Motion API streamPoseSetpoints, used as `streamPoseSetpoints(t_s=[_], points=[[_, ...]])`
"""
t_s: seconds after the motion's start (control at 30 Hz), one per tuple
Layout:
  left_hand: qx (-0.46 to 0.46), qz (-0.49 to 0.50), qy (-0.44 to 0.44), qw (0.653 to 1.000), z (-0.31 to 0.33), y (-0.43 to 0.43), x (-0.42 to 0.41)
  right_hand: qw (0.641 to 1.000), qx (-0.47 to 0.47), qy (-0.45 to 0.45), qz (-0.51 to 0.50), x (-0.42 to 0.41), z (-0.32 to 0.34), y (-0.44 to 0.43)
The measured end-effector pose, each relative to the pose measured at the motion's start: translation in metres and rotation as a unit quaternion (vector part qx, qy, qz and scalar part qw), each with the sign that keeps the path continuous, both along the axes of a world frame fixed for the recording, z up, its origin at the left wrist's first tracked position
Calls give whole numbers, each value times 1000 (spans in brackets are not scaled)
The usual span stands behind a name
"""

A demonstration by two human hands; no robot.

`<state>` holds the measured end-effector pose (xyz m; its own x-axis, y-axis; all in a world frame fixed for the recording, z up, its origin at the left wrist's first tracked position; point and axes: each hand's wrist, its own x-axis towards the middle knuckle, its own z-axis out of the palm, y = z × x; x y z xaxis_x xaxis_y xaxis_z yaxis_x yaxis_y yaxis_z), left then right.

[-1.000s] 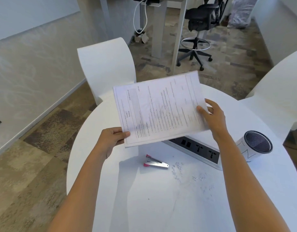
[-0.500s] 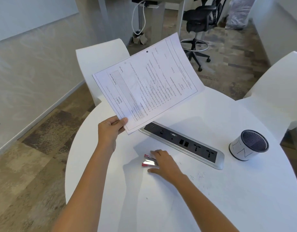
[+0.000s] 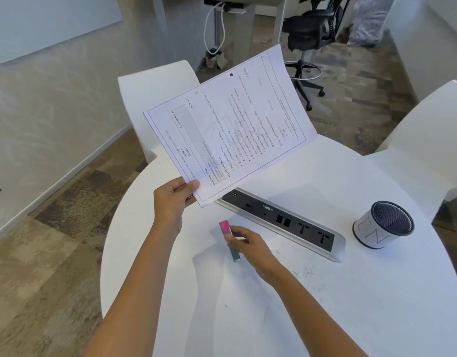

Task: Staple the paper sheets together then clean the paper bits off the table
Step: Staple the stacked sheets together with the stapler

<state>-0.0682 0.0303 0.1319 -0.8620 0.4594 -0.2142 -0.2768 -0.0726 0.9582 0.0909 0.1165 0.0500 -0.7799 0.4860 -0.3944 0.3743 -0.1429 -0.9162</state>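
Nearest, scattered paper bits (image 3: 308, 271) lie on the white counter (image 3: 351, 305), just near of the power strip (image 3: 281, 220). The right hand (image 3: 250, 247) has its fingers clamped on the stapler (image 3: 229, 239), lifted near of the strip's left end, its long axis running near to far with the pink end pointing away. Left of the strip, the left hand (image 3: 172, 202) pinches the near corner of the paper sheets (image 3: 227, 124), which tilt up and away. A mesh cup (image 3: 384, 224) stands right of the strip.
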Motion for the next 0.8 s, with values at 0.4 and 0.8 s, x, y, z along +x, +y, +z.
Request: streamPoseSetpoints(t_s=[0.4,0.8], points=[[-13,-5,15,1000,10,8,12,990,-103,92,12,-7,51,-13],[0,-25,34,999,13,8,20,981,-124,143,-31,-14,68,-4]])
